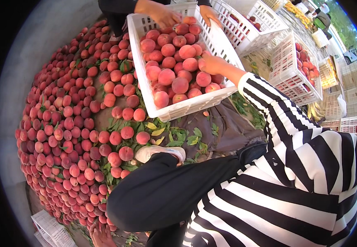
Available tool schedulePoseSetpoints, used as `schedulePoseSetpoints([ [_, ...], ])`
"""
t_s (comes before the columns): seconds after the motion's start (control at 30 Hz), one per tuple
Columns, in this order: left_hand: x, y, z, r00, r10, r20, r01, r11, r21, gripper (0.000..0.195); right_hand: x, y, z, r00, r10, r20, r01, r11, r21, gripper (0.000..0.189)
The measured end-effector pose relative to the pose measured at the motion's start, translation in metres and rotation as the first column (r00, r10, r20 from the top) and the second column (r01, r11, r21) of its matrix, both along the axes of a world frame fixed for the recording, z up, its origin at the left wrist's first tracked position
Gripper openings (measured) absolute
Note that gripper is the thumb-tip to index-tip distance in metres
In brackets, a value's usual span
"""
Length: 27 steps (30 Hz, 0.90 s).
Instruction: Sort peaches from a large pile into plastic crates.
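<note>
My right hand [212, 64], in a black-and-white striped sleeve, reaches into a white slatted plastic crate [194, 108] heaped with red peaches. Its fingers are closed around a peach [201, 64] at the crate's right side. At the bottom edge of the view, my left hand [101, 236] has its fingers apart at the border of a wide peach pile [73, 123]; its wrist is cut off. Across the crate, another person's hand [166, 17] dips among the peaches, and that person's other hand [209, 15] lies on the rim.
Green and yellow leaves [178, 136] litter a dark ground sheet [225, 120] by my shoe [160, 152]. A second white crate [249, 24] and a crate of peaches [302, 68] stand to the upper right. Crates are stacked [356, 92] at far right; another crate [53, 228] is at lower left.
</note>
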State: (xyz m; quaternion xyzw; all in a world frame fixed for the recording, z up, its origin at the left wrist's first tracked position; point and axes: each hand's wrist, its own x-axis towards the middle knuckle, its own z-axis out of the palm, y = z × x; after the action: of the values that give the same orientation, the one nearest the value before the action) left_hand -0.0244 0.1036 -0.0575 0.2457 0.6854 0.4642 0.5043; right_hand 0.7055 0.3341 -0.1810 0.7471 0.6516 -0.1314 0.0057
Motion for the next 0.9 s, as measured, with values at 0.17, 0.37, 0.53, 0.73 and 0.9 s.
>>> schedulePoseSetpoints([
  [0.17,0.109,0.016,0.063,0.990,0.056,-0.133,-0.049,0.997,0.058,0.035,-0.021,-0.006,0.041,0.993,-0.114,0.004,0.113,0.968,-0.223,0.041],
  [0.37,0.085,0.003,0.050,0.988,0.095,-0.124,-0.085,0.993,0.086,0.030,-0.006,0.006,0.004,0.971,-0.207,-0.121,0.207,0.978,-0.013,0.072],
  [0.53,0.072,-0.012,0.082,0.991,0.001,-0.131,0.027,0.977,0.212,0.030,-0.090,0.041,0.043,0.999,-0.003,-0.036,0.017,0.921,0.390,0.045],
  [0.73,0.081,0.010,0.051,0.995,0.086,-0.052,-0.075,0.981,0.181,0.019,-0.331,-0.022,0.088,0.507,0.500,-0.702,-0.358,0.863,0.356,0.031],
  [0.9,0.068,-0.001,0.032,0.985,0.111,-0.133,-0.094,0.987,0.129,0.015,-0.459,0.015,-0.030,0.497,0.580,-0.645,-0.696,0.710,0.101,0.035],
])
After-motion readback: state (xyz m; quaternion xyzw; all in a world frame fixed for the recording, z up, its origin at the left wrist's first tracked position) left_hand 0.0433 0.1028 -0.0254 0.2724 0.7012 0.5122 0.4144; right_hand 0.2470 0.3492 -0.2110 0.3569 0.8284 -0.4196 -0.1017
